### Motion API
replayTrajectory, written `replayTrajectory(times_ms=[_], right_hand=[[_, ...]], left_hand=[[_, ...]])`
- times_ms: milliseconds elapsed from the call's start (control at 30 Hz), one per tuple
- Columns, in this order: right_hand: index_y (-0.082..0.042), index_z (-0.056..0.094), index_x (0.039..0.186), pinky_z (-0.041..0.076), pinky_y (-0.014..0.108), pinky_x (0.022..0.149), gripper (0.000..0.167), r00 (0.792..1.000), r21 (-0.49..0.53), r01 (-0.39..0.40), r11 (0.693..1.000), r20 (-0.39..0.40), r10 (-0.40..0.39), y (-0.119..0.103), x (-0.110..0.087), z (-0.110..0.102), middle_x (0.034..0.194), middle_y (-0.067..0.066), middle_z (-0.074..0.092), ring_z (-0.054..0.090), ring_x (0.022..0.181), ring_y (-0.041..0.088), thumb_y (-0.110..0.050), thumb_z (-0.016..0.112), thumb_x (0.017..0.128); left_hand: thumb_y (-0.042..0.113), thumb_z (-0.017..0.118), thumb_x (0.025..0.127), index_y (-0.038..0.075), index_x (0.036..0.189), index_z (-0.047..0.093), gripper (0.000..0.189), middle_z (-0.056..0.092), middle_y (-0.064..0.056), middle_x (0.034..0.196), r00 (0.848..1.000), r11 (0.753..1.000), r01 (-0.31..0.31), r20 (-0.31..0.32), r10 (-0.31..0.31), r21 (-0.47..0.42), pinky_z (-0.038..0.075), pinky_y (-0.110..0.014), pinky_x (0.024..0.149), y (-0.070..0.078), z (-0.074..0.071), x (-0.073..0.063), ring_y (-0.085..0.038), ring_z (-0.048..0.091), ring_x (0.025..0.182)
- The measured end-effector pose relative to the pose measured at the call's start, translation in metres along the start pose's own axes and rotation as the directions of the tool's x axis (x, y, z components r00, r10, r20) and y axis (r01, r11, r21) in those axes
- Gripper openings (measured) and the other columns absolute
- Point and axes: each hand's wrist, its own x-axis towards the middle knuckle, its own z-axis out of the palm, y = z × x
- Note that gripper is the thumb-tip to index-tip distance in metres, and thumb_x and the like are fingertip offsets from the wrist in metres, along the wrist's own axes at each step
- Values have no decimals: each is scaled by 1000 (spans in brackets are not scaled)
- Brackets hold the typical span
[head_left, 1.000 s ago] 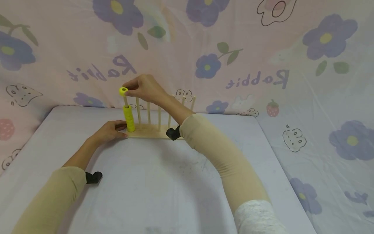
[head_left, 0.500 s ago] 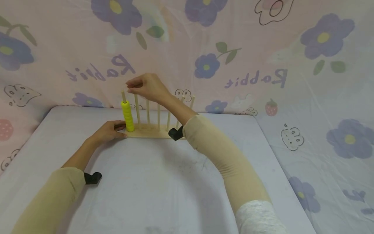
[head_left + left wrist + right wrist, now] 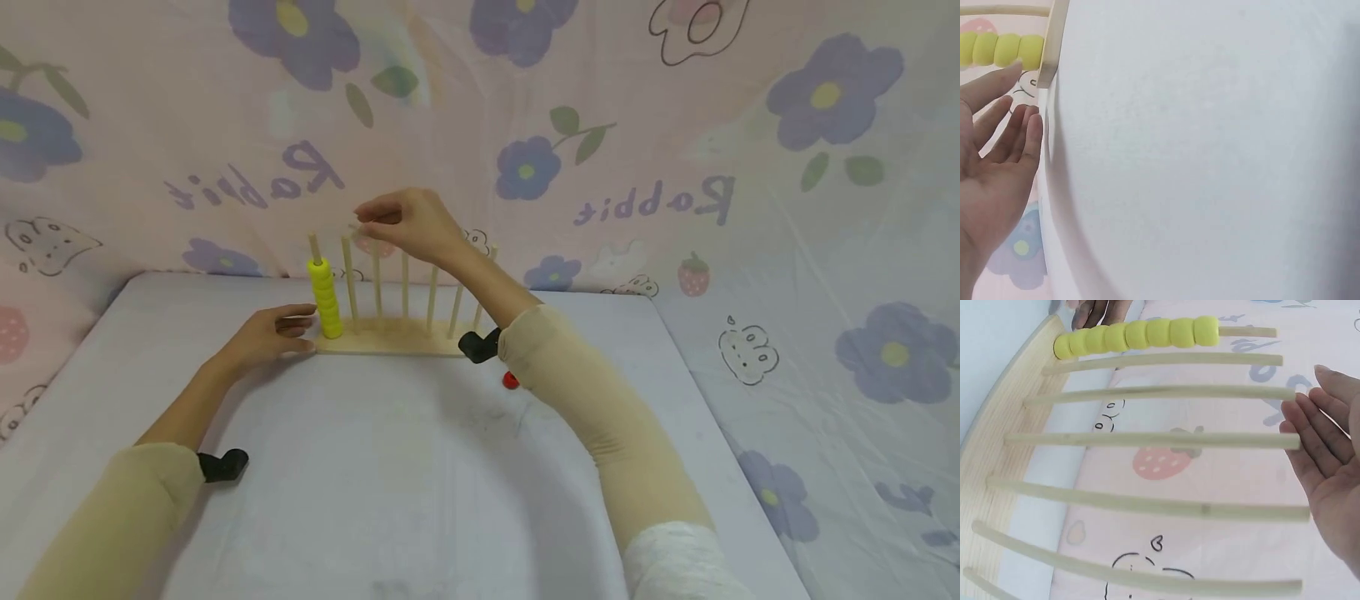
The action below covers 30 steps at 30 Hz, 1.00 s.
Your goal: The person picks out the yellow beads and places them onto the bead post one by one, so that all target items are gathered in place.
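A wooden stand (image 3: 393,342) with a row of upright pegs is on the table. Yellow beads (image 3: 326,300) are stacked on its leftmost peg, whose bare tip shows above them; the right wrist view shows the bead stack (image 3: 1138,335) from the side. My left hand (image 3: 266,335) lies loosely beside the stand's left end, holding nothing; whether a fingertip touches the wood I cannot tell. Above the pegs hovers my right hand (image 3: 414,223), fingers relaxed and nothing in them. In the right wrist view this hand (image 3: 1329,456) is near the tips of the bare pegs (image 3: 1154,440).
A small red bead (image 3: 511,380) lies on the white-covered table (image 3: 360,467), partly behind my right forearm. Behind the table hangs a flower-printed cloth (image 3: 450,108). Black wrist mounts (image 3: 223,466) stick out from both sleeves.
My right hand let go of a yellow bead, which dropped onto the stack, then moved right. My left hand drew slightly away from the stand. The red bead came into view.
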Motion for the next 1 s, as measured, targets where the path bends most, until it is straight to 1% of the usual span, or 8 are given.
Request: replayTrajectory(times_ms=[167,267,333,467,633,700,800,1000], right_hand=[[-5,73,118,55,18,84,30,998,9,36,999,-58,-36,7,-17,-13,112,4,74,71,95,9,-21,73,92],[-6,73,118,54,19,86,30,995,-17,33,999,-99,-35,15,-28,-24,114,4,73,70,96,10,-22,73,92],[-7,73,118,54,21,89,30,993,-43,17,999,-114,-22,21,-36,-32,116,3,72,69,99,10,-24,72,93],[-6,73,119,52,24,93,32,992,-89,10,996,-124,-21,32,-49,-44,120,4,71,67,105,13,-25,71,93],[-7,72,121,52,29,97,34,990,-95,-16,995,-138,3,49,-66,-54,121,3,71,66,108,15,-28,70,93],[-7,72,121,52,32,97,35,990,-99,-34,994,-142,20,54,-72,-58,121,3,71,65,108,16,-28,70,93],[-8,72,121,53,34,96,35,988,-99,-66,993,-146,51,62,-83,-63,123,3,70,65,109,20,-28,70,93],[-11,70,125,53,39,98,37,979,-95,-156,983,-149,141,74,-112,-70,129,6,67,63,115,30,-27,72,91]], left_hand=[[25,68,96,6,152,37,67,41,-25,151,996,992,-58,-64,66,111,38,-59,109,3,-3,-15,-46,41,135],[29,67,96,8,153,36,68,36,-24,153,992,980,-66,-92,84,185,37,-61,108,7,-5,-22,-47,40,134],[31,67,96,9,154,34,71,34,-25,154,991,971,-65,-95,89,230,36,-63,107,10,-6,-25,-49,39,133],[35,69,94,7,155,32,76,31,-30,153,990,937,-76,-90,113,342,36,-69,103,12,-9,-31,-53,40,129],[42,70,92,5,154,31,83,28,-32,153,983,887,-95,-97,155,451,26,-75,105,13,-12,-37,-56,29,136],[47,69,92,6,155,30,85,27,-31,155,982,869,-87,-104,157,487,23,-76,106,13,-14,-40,-56,24,138],[54,66,91,8,156,27,89,26,-29,156,983,845,-64,-114,145,532,24,-76,105,12,-16,-43,-55,24,139],[57,64,91,5,156,27,91,26,-31,155,981,801,-26,-138,135,598,23,-75,106,6,-20,-52,-56,25,137]])
